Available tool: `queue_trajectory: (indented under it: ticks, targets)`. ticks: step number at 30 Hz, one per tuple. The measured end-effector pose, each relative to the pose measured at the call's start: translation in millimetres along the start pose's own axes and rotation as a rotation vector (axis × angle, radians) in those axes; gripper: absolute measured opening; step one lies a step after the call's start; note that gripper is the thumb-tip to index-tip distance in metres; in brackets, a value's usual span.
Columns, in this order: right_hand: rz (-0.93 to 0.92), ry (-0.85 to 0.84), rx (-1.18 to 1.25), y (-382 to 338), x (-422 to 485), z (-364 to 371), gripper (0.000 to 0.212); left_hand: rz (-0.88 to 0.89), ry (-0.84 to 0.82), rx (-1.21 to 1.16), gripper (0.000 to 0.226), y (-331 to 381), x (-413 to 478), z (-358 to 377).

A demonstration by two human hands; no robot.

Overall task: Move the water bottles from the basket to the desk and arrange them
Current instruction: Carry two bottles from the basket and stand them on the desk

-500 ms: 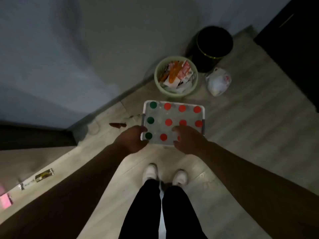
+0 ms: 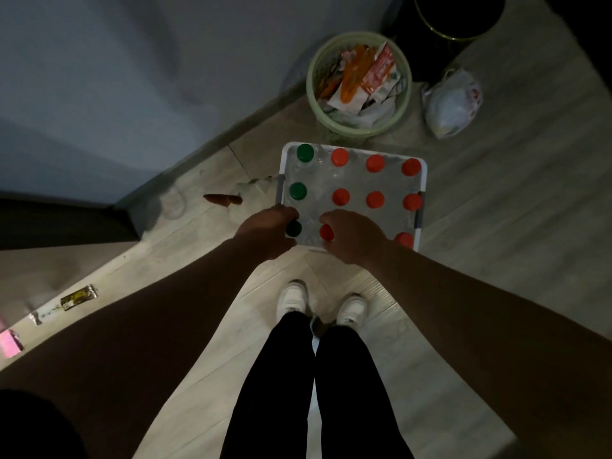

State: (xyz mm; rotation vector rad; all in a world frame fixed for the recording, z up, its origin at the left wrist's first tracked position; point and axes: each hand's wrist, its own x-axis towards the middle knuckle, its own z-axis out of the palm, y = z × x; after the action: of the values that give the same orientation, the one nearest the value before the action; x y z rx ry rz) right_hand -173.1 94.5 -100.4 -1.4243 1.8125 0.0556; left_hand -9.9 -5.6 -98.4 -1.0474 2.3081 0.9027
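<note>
A white basket [image 2: 420, 180] stands on the floor in front of my feet, packed with upright water bottles. One column has green caps [image 2: 305, 152] and the others have red caps [image 2: 375, 163]. My left hand [image 2: 265, 234] curls around the near green-capped bottle [image 2: 293, 228] at the basket's near left corner. Beside it, my right hand [image 2: 356, 240] wraps the neighbouring red-capped bottle [image 2: 326, 232] in the near row. Both bottles still stand in the basket. The bottle bodies are hidden below the caps.
A green waste bin [image 2: 359, 82] full of wrappers sits just beyond the basket, with a black bin [image 2: 458, 14] and a white plastic bag [image 2: 453, 106] to its right. A wall runs along the left. A tan surface [image 2: 49, 270] at lower left holds a wrapper [image 2: 78, 297] and a pink item [image 2: 9, 343].
The view has come closer to the basket. My right hand has shifted left onto the first red cap of the near row, and my left hand has closed around the near green cap.
</note>
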Motion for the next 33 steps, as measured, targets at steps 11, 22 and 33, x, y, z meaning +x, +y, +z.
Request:
queue_trajectory:
  ticks: [11, 22, 33]
  targets:
    - [0.043, 0.163, 0.043, -2.3, 7.6, 22.3, 0.025, 0.03, 0.107, -0.056, 0.014, 4.7, 11.7, 9.7]
    - [0.053, 0.301, 0.108, -7.4, -40.0, -8.1, 0.031, -0.018, 0.197, -0.253, 0.027, 15.2, -30.5, -12.2]
    - [0.194, 0.437, 0.227, -68.4, -145.3, -103.8, 0.028, 0.012, 0.361, -0.468, 0.038, 56.1, -139.2, -104.7]
